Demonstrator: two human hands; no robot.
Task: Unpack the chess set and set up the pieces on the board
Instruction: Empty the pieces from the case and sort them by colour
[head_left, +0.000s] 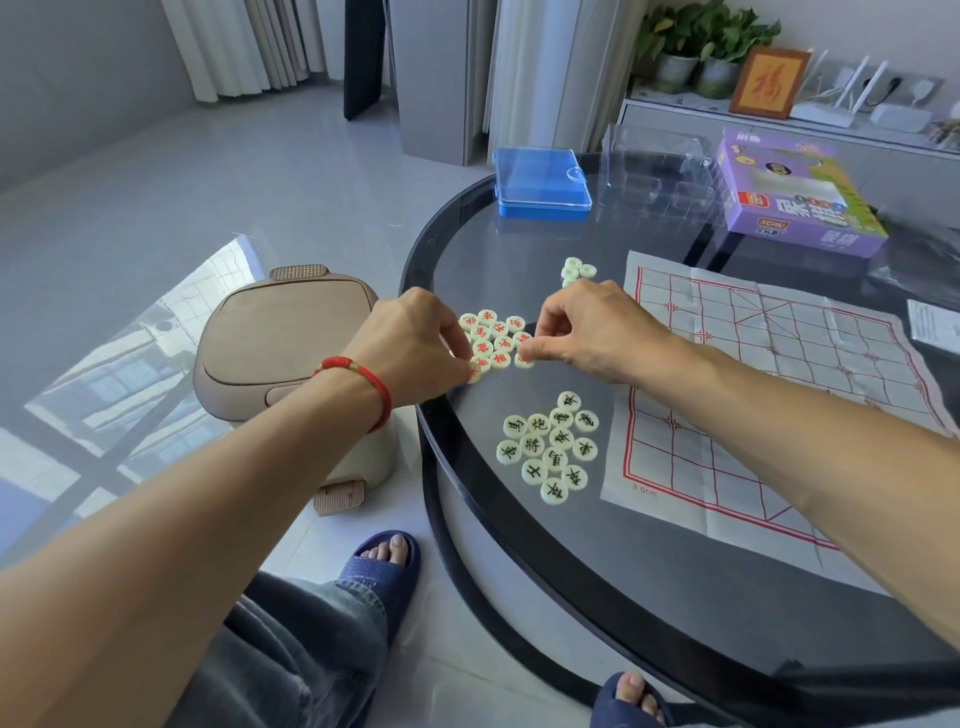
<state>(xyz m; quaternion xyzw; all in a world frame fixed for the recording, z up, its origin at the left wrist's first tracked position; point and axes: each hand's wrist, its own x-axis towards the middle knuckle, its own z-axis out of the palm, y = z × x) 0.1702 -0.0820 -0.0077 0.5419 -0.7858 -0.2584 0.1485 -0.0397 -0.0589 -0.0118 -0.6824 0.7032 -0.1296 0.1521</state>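
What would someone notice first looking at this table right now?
Probably both hands, left hand and right hand, meeting over the red-lettered pieces near the glass table's left edge. Just nearer lies a cluster of black-lettered pieces, and to the right the creased paper board is spread out, with no pieces on it.

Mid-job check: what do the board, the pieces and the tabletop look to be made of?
Board: thin paper or plastic sheet, white with red lines; fold creases show and its edges lift slightly.
Pieces: cream discs, smooth and slightly glossy, likely plastic; characters in black or red.
Tabletop: dark tinted glass by the look, since it reflects and the floor shows through; black rim.
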